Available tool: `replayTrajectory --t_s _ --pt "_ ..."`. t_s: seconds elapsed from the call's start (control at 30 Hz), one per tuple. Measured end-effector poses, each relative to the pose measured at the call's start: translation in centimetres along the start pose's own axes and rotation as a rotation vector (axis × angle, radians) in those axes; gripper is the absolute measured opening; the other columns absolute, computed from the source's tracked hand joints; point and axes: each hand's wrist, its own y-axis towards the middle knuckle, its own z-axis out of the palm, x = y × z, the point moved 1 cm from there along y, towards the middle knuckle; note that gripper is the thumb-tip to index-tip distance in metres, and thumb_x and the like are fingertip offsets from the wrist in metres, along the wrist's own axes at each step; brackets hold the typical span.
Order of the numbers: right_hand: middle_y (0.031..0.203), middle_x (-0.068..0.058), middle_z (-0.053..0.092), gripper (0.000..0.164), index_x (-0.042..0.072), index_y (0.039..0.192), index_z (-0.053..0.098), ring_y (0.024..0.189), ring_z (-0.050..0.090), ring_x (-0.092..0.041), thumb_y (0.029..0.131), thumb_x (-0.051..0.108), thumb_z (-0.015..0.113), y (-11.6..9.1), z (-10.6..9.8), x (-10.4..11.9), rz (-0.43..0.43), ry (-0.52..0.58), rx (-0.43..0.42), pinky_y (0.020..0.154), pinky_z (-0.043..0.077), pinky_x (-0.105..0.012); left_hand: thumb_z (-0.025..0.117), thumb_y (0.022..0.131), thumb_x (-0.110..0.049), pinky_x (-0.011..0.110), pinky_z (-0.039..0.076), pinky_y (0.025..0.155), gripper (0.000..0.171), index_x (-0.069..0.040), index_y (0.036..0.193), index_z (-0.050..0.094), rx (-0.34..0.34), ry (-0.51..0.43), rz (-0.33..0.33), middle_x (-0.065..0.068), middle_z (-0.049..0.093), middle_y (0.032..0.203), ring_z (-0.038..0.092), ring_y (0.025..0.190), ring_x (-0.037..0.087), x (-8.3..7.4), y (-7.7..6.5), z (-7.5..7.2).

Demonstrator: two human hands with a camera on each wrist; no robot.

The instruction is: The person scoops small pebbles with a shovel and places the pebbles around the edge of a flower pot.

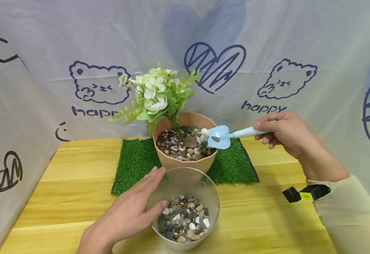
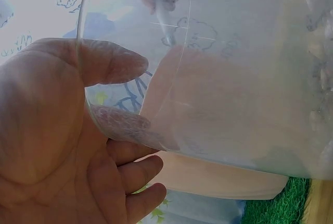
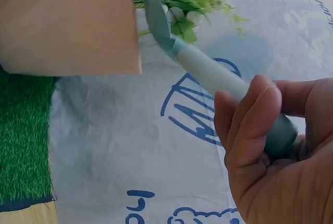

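Observation:
My right hand (image 1: 288, 135) grips the pale handle of a small light-blue toy shovel (image 1: 221, 137). The shovel's blade reaches over the right rim of a peach flowerpot (image 1: 188, 164), with pebbles (image 1: 204, 135) on and at its tip. In the right wrist view, fingers and thumb curl round the end of the shovel handle (image 3: 208, 73). My left hand (image 1: 131, 208) rests at the left rim of a clear plastic tub (image 1: 216, 197), thumb straight and reaching past the rim. Through the tub wall (image 2: 223, 104), the thumb shows in the left wrist view. Mixed pebbles (image 1: 185, 218) cover the tub's bottom.
Artificial white flowers with green leaves (image 1: 156, 95) stand in the pot among pebbles. The pot sits on a green turf mat (image 1: 134, 165) on a wooden table (image 1: 71, 176). Behind hangs a pale printed cloth (image 1: 147, 35). A small black device (image 1: 305, 194) is on my right wrist.

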Motion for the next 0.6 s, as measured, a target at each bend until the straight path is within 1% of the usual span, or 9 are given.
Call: replayTrajectory --t_s 0.07,0.13,0.3,0.6 --pt "0.073 -0.005 0.072 0.037 -0.011 0.114 0.063 0.055 0.06 -0.009 0.095 0.021 0.063 0.19 0.28 -0.07 -0.005 -0.037 -0.03 0.049 0.056 -0.026 0.046 0.098 -0.055 0.04 0.028 0.119 0.074 -0.031 0.156 0.007 -0.001 -0.001 -0.001 -0.012 0.011 0.163 0.015 0.15 0.011 0.02 -0.02 -0.01" --pt "0.072 -0.005 0.072 0.038 -0.014 0.115 0.061 0.055 0.061 -0.009 0.095 0.019 0.063 0.31 0.45 -0.13 -0.007 -0.05 -0.05 0.049 0.057 -0.027 0.047 0.098 -0.054 0.04 0.028 0.119 0.074 -0.031 0.156 0.007 -0.003 -0.003 0.0 -0.012 0.011 0.163 0.015 0.15 0.011 0.03 -0.02 -0.01" --pt "0.071 -0.003 0.071 0.038 -0.013 0.116 0.061 0.056 0.062 -0.01 0.095 0.018 0.063 0.34 0.4 -0.03 -0.001 -0.072 -0.077 0.052 0.058 -0.029 0.047 0.098 -0.054 0.04 0.028 0.119 0.074 -0.03 0.156 0.008 -0.006 0.001 0.006 -0.012 0.011 0.163 0.016 0.15 0.012 0.06 0.0 0.04" --pt "0.071 -0.003 0.069 0.039 -0.011 0.12 0.06 0.055 0.061 -0.011 0.096 0.019 0.061 0.32 0.02 0.43 0.046 -0.105 -0.13 0.055 0.06 -0.03 0.045 0.098 -0.057 0.04 0.028 0.119 0.074 -0.03 0.156 0.008 -0.007 0.007 0.006 -0.012 0.011 0.163 0.016 0.15 0.012 0.07 -0.02 0.06"
